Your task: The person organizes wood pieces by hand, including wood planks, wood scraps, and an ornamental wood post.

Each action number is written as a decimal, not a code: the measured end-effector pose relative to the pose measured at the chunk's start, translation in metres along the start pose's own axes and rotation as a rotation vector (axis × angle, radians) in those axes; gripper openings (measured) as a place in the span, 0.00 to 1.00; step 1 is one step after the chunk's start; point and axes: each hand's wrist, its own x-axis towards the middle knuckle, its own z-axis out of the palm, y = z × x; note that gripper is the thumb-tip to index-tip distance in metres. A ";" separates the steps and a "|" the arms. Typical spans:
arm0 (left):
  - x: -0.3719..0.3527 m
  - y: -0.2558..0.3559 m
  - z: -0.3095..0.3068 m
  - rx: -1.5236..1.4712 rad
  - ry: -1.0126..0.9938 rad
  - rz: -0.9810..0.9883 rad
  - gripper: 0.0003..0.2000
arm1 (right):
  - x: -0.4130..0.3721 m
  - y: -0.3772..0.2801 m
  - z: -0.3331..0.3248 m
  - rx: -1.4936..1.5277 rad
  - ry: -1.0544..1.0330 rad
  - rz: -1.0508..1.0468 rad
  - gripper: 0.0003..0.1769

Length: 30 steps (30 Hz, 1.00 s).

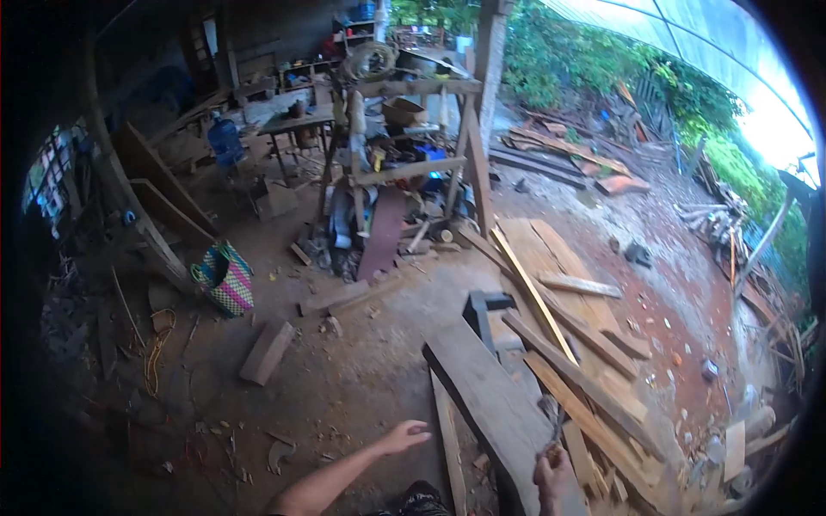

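My left hand hovers over the ground to the left of a thick wooden plank, touching nothing, its fingers loosely stretched. Over the plank's near right part, my right hand is closed round the handle of what looks like a hammer. The tool's head points away from me and is blurred. Beneath the plank's far end stands a dark support. A narrow board lies along the plank's left side.
Loose boards are piled right of the plank. A wood block and a woven bag sit on the ground at left. Ahead stands a cluttered wooden rack; a post rises at left.
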 end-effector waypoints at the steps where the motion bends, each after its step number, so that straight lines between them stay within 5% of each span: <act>1: 0.010 0.039 -0.010 -0.097 -0.070 -0.012 0.30 | 0.005 -0.032 0.041 0.084 -0.171 0.092 0.09; 2: 0.019 0.069 -0.019 -0.191 -0.143 -0.022 0.30 | 0.008 -0.062 0.079 0.166 -0.341 0.182 0.11; 4: 0.044 0.102 -0.041 -0.326 -0.125 -0.011 0.28 | 0.028 -0.062 0.159 -0.052 -0.323 -0.017 0.15; 8: 0.110 0.129 -0.122 -0.664 -0.169 -0.071 0.25 | 0.081 -0.078 0.288 -0.264 -0.636 -0.205 0.23; 12: 0.144 0.138 -0.222 -0.719 0.194 -0.022 0.19 | 0.129 -0.137 0.400 -0.058 -0.872 -0.317 0.25; 14: 0.164 0.124 -0.270 -1.029 0.224 -0.081 0.16 | 0.152 -0.175 0.440 -0.357 -0.927 -0.313 0.28; 16: 0.183 0.122 -0.319 -1.073 0.228 -0.051 0.14 | 0.181 -0.176 0.487 -0.310 -1.010 -0.807 0.30; 17: 0.194 0.127 -0.344 -1.084 0.287 -0.135 0.14 | 0.191 -0.182 0.504 -0.394 -1.065 -0.766 0.30; 20: 0.237 0.127 -0.408 -1.144 0.300 -0.270 0.14 | 0.223 -0.210 0.567 -0.395 -1.099 -0.972 0.29; 24: 0.290 0.161 -0.496 -1.064 0.102 -0.141 0.14 | 0.265 -0.213 0.651 -0.341 -0.972 -1.022 0.13; 26: 0.304 0.205 -0.543 -0.907 0.057 -0.053 0.15 | 0.287 -0.239 0.689 -0.298 -0.888 -0.921 0.08; 28: 0.313 0.228 -0.587 -0.920 0.044 -0.081 0.17 | 0.325 -0.251 0.723 -0.216 -0.752 -0.564 0.09; 30: 0.322 0.243 -0.625 -0.835 0.082 -0.031 0.17 | 0.360 -0.300 0.750 -0.149 -0.617 -0.647 0.11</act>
